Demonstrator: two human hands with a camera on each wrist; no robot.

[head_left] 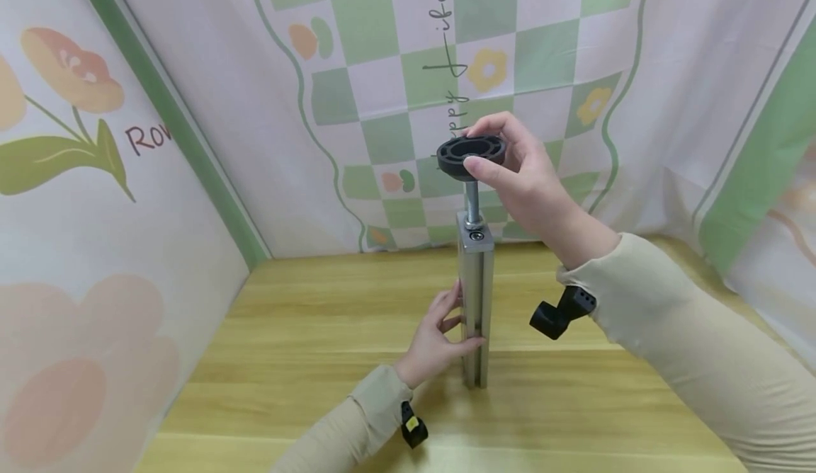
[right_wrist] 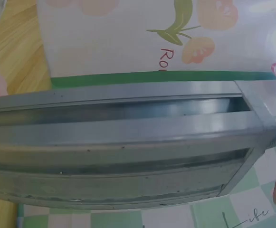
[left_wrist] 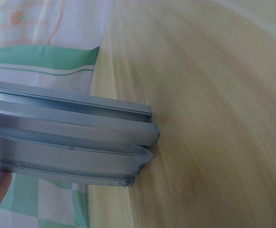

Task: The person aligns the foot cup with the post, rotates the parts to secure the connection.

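Observation:
A slotted aluminium profile [head_left: 477,303] stands upright on the wooden table, with its lower end on the wood in the left wrist view. My left hand [head_left: 436,338] grips it low down, thumb in front and fingers on the left side. From the end plate [head_left: 475,239] on top rises a threaded rod [head_left: 472,200], which carries a round black levelling foot [head_left: 470,154]. Thumb and fingers of my right hand [head_left: 519,168] pinch the foot by its rim. In the right wrist view the profile [right_wrist: 128,135] lies across the picture, and only a bit of the right hand shows at the edge.
The wooden table [head_left: 306,317] runs back to a printed curtain [head_left: 376,98]. Another curtain [head_left: 95,246] with flowers hangs at the left. Black wrist cameras [head_left: 553,319] are strapped over both sleeves.

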